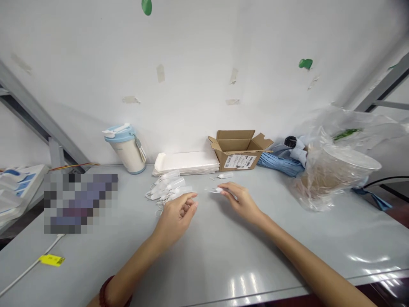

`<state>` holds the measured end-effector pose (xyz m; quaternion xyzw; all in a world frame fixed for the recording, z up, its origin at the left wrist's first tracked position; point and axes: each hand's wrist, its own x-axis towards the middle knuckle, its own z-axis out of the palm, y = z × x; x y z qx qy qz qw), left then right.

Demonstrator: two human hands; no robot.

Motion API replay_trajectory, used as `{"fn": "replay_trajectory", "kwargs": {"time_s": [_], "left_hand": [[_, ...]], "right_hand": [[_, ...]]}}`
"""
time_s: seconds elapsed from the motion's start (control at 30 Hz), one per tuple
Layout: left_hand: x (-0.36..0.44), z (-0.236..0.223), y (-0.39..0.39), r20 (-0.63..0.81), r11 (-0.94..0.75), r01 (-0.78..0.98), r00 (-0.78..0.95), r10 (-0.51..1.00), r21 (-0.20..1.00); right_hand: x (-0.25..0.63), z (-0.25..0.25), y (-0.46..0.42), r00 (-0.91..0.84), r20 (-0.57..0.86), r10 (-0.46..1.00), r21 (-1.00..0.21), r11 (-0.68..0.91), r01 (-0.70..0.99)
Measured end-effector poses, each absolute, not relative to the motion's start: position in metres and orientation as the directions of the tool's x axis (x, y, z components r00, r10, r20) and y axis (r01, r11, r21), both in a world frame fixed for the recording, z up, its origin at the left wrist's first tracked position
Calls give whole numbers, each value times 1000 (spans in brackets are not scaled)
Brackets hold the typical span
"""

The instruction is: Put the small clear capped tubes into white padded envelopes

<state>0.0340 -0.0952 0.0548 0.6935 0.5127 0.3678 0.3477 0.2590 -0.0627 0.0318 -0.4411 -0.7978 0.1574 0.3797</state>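
One small white-and-clear plastic piece [218, 189] was pinched between the thumb and fingertips of the right hand [241, 202], with what seemed a thin pale loop trailing leftward, though blur hid its detail. That grip looked shallow, so a slick surface could have let the piece slip. Just beyond those fingers lay a single translucent tube [226, 175]; a forward sweep might have knocked it.

The left hand [175, 215] had loosely bent fingers; whether they enclosed anything, I could not tell. Right behind it sat a heap of translucent white plastic tubes with thin loops [174, 184], and one loop could have snagged on a finger or neighbour, dragging several along. Farther beyond both hands stood a low stack of flat white packets [194, 162] and an open brown cardboard box [241, 162], whose raised flaps might have caught a sleeve-free wrist reaching over.
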Motion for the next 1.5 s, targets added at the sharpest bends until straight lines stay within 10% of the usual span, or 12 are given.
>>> {"fn": "replay_trajectory", "kwargs": {"time_s": [0.57,1.5], "left_hand": [[38,58,-96,-89,-2,288,300,950,958],[33,58,-95,-122,49,188,401,908,981]], "right_hand": [[236,48,-93,-366,144,920,-932,250,262],[234,48,-99,-369,116,922,-944,218,247]]}}
